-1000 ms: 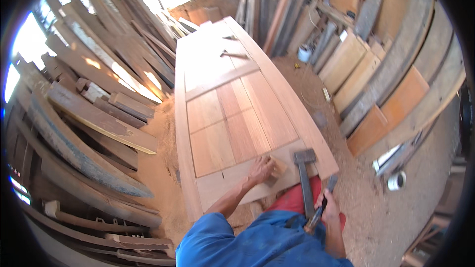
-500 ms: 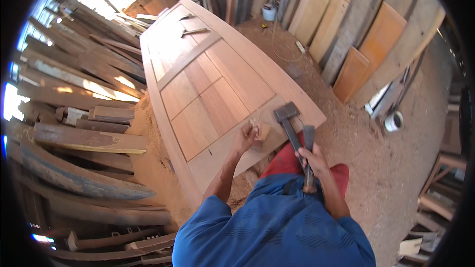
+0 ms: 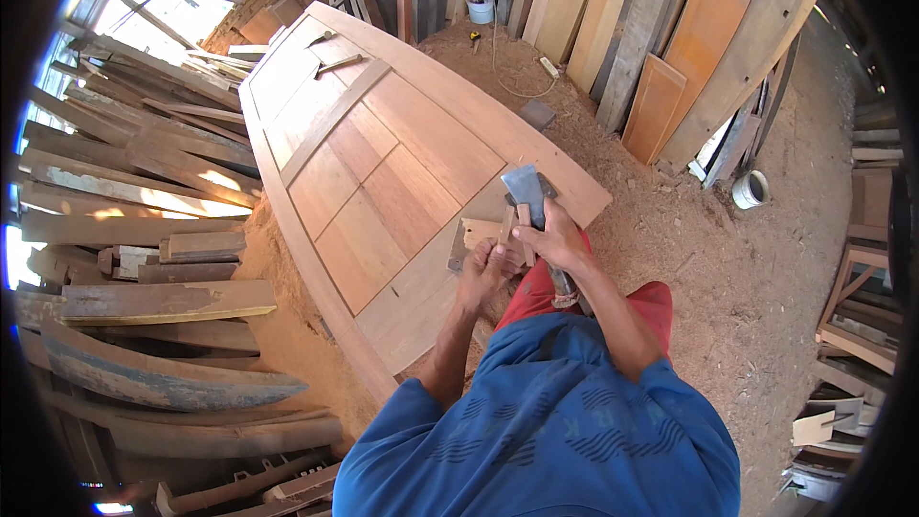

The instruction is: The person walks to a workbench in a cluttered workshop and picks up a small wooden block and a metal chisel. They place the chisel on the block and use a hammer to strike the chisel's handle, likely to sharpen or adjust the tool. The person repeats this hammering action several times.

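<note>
A large panelled wooden door (image 3: 402, 311) lies in front of me. Over its near end, my left hand (image 3: 486, 273) is closed with its fingertips on a small wooden strip (image 3: 507, 223). Close beside it, my right hand (image 3: 558, 237) grips a chisel (image 3: 524, 189), its wide grey blade pointing away from me and its handle end below the hand. Another thin strip stands between the hands, by the right fingertips. A dark hammer head (image 3: 547, 186) shows partly behind the chisel; its handle is mostly hidden. A pale wood block (image 3: 476, 233) sits just beyond my left hand.
Two tools (image 3: 338, 65) lie on the door's far part. Timber planks (image 3: 144, 302) are piled along the left. Boards (image 3: 593, 29) lean at the back right, near a white bucket (image 3: 481, 10). A white pot (image 3: 750, 190) lies on the dusty floor at right.
My right hand has come up and left to meet the left hand, raising the chisel blade in front of the hammer head. Thin strips now show at the fingers. The view has shifted slightly.
</note>
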Demonstrator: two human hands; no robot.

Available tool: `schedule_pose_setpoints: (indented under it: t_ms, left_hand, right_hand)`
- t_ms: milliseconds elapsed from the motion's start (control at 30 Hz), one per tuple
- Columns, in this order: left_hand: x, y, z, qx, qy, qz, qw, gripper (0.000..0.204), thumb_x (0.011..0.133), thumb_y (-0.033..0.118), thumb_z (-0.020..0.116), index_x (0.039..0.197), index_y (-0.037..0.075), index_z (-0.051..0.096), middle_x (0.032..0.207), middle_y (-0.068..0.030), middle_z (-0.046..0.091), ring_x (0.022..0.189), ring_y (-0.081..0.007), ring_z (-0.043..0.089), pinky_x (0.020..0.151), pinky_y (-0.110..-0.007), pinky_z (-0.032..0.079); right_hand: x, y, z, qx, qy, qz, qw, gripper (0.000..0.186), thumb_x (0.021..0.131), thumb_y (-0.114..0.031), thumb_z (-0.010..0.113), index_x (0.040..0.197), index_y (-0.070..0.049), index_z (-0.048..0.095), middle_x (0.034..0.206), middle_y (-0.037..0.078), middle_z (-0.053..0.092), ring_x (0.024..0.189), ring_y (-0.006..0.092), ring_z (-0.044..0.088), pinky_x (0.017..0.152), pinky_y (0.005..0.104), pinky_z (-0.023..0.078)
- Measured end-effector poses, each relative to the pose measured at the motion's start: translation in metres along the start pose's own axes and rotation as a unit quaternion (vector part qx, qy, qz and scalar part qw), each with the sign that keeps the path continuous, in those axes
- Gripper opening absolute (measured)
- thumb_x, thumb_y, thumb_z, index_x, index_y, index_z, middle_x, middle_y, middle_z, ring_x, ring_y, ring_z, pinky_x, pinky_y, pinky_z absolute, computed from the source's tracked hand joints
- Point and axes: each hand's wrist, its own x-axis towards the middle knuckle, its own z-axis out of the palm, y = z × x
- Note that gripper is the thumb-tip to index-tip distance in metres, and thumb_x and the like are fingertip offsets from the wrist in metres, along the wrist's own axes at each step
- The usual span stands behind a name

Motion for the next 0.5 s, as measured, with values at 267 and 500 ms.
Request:
schedule_pose_setpoints:
  t_ms: [267,500]
  left_hand:
    - [0.002,-0.011,-0.050,-0.328,0.012,-0.075,0.942,0.033,0.104,0.033,0.047,0.105,0.003,0.060,0.068,-0.0013,0.052,0.057,-0.0120,0.046,0.055,-0.027,0.040]
    - [-0.002,0.043,-0.021,-0.372,0.000,-0.068,0.926,0.036,0.105,0.036,0.041,0.108,0.004,0.058,0.069,-0.0011,0.051,0.058,-0.0139,0.045,0.056,-0.029,0.040]
  right_hand:
    - [0.056,0.066,0.027,-0.119,0.042,0.098,0.987,0.047,0.082,-0.030,0.071,0.106,0.007,0.055,0.093,0.023,0.065,0.090,0.0365,0.065,0.084,0.0429,0.051]
    - [0.020,-0.042,-0.004,0.199,0.055,0.104,0.973,0.023,0.103,-0.013,0.039,0.119,0.003,0.042,0.092,0.018,0.068,0.062,0.0109,0.062,0.051,0.0261,0.051]
